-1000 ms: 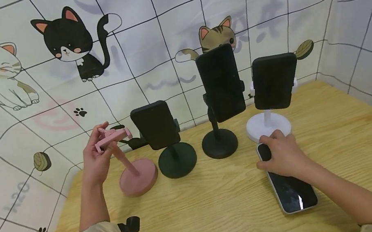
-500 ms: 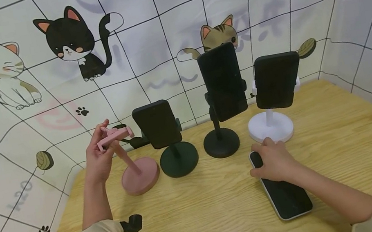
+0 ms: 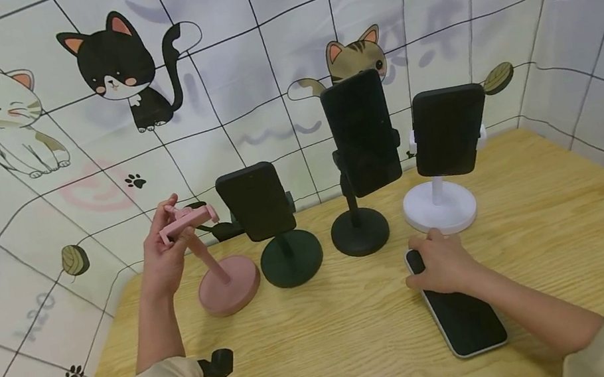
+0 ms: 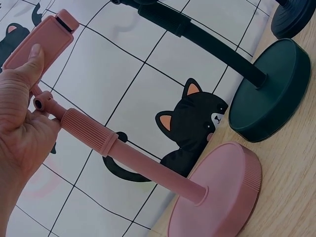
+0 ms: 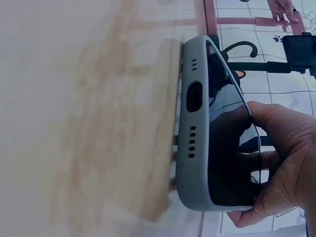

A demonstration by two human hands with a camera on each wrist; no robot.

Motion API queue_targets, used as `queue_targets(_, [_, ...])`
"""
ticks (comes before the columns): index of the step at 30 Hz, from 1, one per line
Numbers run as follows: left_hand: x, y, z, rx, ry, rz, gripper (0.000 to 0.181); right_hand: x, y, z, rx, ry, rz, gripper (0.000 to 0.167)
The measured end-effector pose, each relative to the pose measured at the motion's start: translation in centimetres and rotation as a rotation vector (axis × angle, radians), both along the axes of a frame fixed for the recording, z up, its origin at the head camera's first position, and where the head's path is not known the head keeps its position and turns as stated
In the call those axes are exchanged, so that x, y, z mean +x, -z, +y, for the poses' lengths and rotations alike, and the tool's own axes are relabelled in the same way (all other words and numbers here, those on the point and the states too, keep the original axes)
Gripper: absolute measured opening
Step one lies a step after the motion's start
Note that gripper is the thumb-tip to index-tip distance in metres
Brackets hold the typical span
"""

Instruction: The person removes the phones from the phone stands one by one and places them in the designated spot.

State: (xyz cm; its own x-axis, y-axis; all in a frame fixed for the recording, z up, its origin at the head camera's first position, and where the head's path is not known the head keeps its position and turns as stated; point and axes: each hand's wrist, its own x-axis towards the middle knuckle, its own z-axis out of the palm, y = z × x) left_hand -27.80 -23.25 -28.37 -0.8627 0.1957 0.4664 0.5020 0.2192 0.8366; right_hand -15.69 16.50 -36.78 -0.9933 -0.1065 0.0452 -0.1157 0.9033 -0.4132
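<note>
A pink phone stand [image 3: 229,285] stands at the left of the row, its base on the table. My left hand [image 3: 162,260] grips its tilted cradle [image 3: 187,222]; in the left wrist view the thumb presses on the cradle's back. On the right, my right hand [image 3: 442,263] holds a smartphone [image 3: 466,322] by its upper end, thumb on one long edge and fingers at the top and far side. The phone's dark screen faces up. In the right wrist view the port end of its grey case [image 5: 195,133] faces the camera; whether it touches the table is unclear.
Beside the pink stand are a dark green stand [image 3: 292,271], a black stand [image 3: 361,242] and a white stand [image 3: 440,208], each bearing a dark phone or panel. The wooden table [image 3: 320,360] meets a cat-print cloth [image 3: 236,92] behind and at both sides.
My right hand has shifted the smartphone a little left and towards me, away from the white stand; it barely moves over the last half second. My left hand keeps its hold on the pink stand.
</note>
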Motion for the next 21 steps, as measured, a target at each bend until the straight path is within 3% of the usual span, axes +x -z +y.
queue_targets(4, [-0.1, 0.1, 0.1, 0.001, 0.018, 0.002, 0.054, -0.3, 0.4, 0.2, -0.010, -0.007, -0.019, 0.056])
queue_targets(11, [0.0, 0.0, 0.0, -0.064, -0.038, -0.020, 0.049, -0.7, 1.2, 0.2, -0.022, 0.009, -0.056, 0.054])
queue_targets(21, [0.0, -0.2, -0.1, -0.088, -0.063, -0.053, 0.050, -1.4, 2.0, 0.1, 0.032, 0.012, -0.084, 0.055])
